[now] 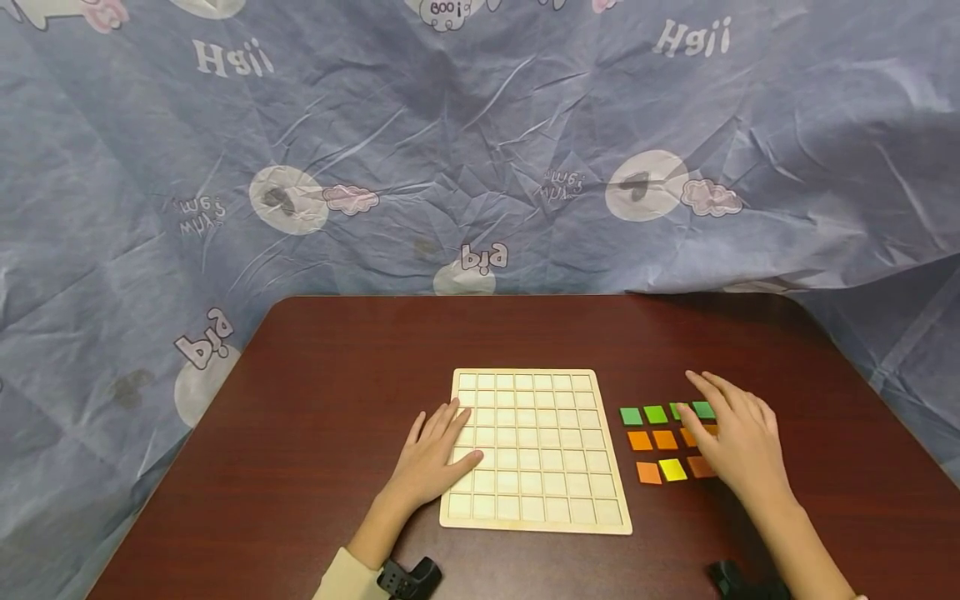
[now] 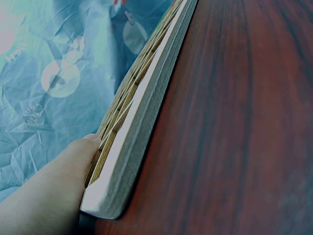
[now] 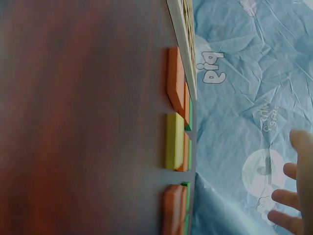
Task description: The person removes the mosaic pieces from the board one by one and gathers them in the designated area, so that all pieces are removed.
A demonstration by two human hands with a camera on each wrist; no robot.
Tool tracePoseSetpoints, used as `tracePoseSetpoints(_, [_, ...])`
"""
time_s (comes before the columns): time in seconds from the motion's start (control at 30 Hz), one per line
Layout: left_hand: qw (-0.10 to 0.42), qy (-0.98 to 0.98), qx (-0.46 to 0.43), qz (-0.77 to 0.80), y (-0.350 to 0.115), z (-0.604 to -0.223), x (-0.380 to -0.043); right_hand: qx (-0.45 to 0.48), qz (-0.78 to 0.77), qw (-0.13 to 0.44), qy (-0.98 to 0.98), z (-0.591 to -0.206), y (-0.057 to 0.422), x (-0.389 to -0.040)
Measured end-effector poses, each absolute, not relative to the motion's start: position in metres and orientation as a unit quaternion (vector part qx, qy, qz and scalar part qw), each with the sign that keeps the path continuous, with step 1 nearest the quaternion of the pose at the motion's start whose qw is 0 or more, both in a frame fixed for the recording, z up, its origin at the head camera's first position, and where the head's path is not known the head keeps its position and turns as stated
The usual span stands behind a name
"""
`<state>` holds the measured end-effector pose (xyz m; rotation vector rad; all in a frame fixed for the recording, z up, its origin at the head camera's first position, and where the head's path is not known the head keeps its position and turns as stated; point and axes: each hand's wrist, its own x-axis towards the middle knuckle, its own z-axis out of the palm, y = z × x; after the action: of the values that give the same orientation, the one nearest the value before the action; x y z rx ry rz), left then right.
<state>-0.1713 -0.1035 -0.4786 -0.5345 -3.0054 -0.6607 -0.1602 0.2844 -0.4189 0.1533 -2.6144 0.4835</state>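
Observation:
A pale wooden board (image 1: 536,527) with a grid of square recesses lies on the table. My left hand (image 1: 431,462) rests on its left edge, fingers spread and thumb over the grid; the left wrist view shows the thumb (image 2: 80,152) on the board's raised rim (image 2: 139,122). To the right of the board, small square tiles lie in three rows: green tiles (image 1: 656,414) at the back, orange tiles (image 1: 664,440) in the middle, and a yellow tile (image 1: 672,470) in the front row. Above the right-hand tiles hovers my right hand (image 1: 738,442), fingers loosely extended, hiding some of them.
The dark brown wooden table (image 1: 360,350) has rounded far corners. Behind it hangs a wrinkled blue-grey cloth (image 1: 420,150) printed with cartoon shapes. A black wrist device (image 1: 408,579) sits at the left wrist, another (image 1: 742,579) near the right one.

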Motion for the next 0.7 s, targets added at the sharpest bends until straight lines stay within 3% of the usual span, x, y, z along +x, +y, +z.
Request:
tracePoseSetpoints(0.33, [0.003,-0.961,-0.175,-0.214,-0.102,-0.479,-0.172,0.045,0.108,0.097,-0.988,-0.406,0.287,-0.171])
tracePoseSetpoints(0.7, [0.005,-0.962,-0.175,-0.21,-0.102,-0.478,-0.171,0.04,0.102,0.077,-0.991,-0.403,0.284,-0.172])
